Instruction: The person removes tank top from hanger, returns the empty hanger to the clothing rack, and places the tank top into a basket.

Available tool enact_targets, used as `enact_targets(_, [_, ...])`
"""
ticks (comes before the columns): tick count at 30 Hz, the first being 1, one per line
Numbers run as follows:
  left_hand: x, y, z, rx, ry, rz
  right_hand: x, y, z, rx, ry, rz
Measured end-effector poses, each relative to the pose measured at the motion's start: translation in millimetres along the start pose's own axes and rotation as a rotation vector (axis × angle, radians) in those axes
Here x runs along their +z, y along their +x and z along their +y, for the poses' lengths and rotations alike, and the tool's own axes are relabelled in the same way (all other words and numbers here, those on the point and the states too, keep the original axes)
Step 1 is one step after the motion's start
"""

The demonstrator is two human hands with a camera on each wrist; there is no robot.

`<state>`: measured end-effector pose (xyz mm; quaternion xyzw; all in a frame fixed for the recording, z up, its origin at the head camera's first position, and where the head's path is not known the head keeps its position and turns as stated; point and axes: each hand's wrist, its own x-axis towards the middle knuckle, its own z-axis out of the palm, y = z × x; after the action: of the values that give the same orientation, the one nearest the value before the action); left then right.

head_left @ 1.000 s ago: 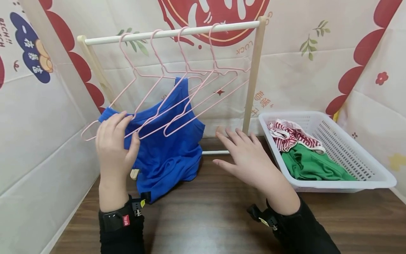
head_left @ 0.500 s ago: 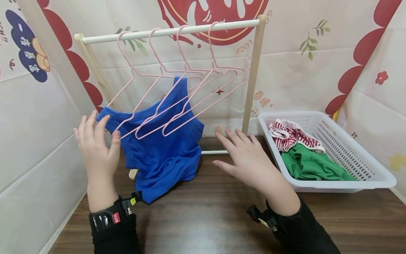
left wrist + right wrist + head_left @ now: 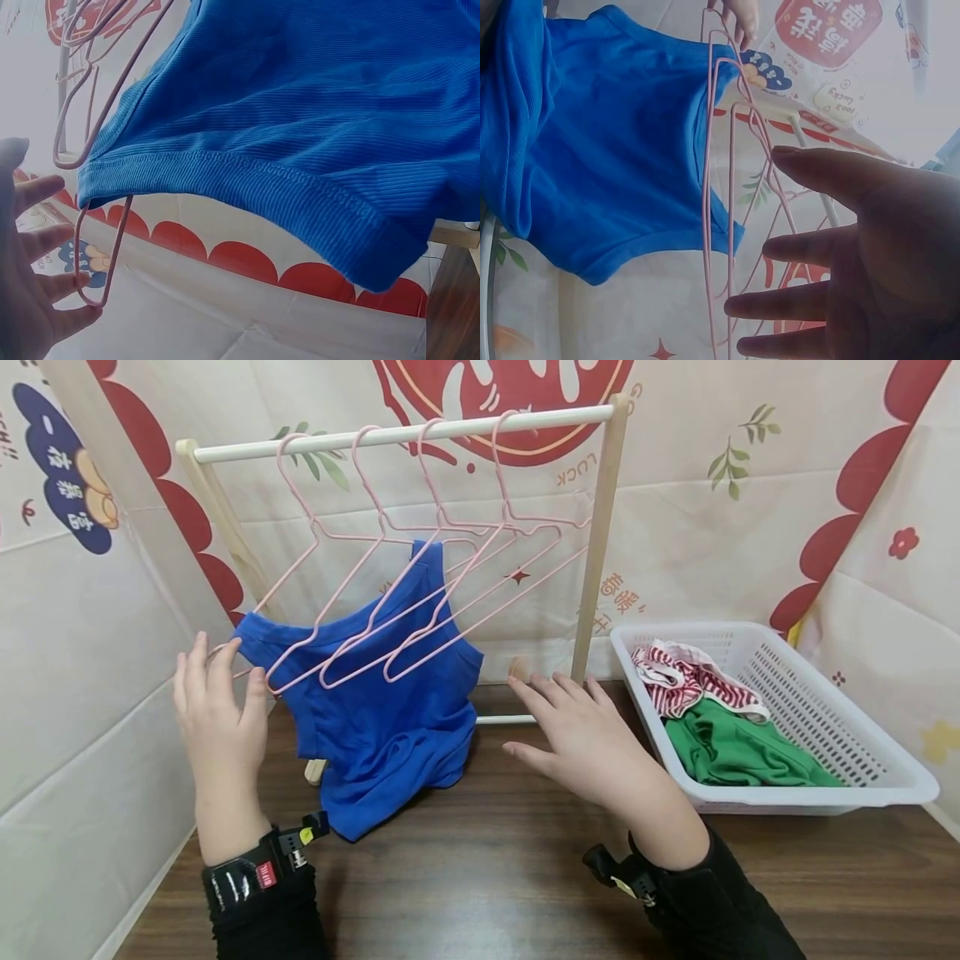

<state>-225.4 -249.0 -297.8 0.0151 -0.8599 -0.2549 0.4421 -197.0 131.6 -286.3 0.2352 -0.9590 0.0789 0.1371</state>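
Blue ribbed-fabric sleeveless top (image 3: 390,727), hanging from the leftmost thin pink wire hanger (image 3: 287,572) on a white-barred wooden rack (image 3: 555,418). At left, the person's left hand (image 3: 221,727), fingers extended and gripping nothing, is nearer, just beside the top's near shoulder; contact is unclear. The top lies to its right, shoulders slanting from near left to far right. Farther right, the right hand (image 3: 581,739) spreads empty, before a white perforated plastic basket (image 3: 892,796).

Brn wood-grain tbl (image 3: 465,893) w/ clothes rack (image 3: 601,543) at back, wht basket (image 3: 810,796) on R.
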Motion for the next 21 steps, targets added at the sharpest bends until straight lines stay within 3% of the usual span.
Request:
enact_targets(11, [-5.5, 1.0, 8.1, -0.051, 0.031, 0.024, 0, -1.3, -1, -0.025, 0.011, 0.002])
enact_targets(21, [-8.9, -0.7, 14.0, -0.100, 0.094, 0.006, 0, -2.0, -3, -0.015, 0.025, -0.037])
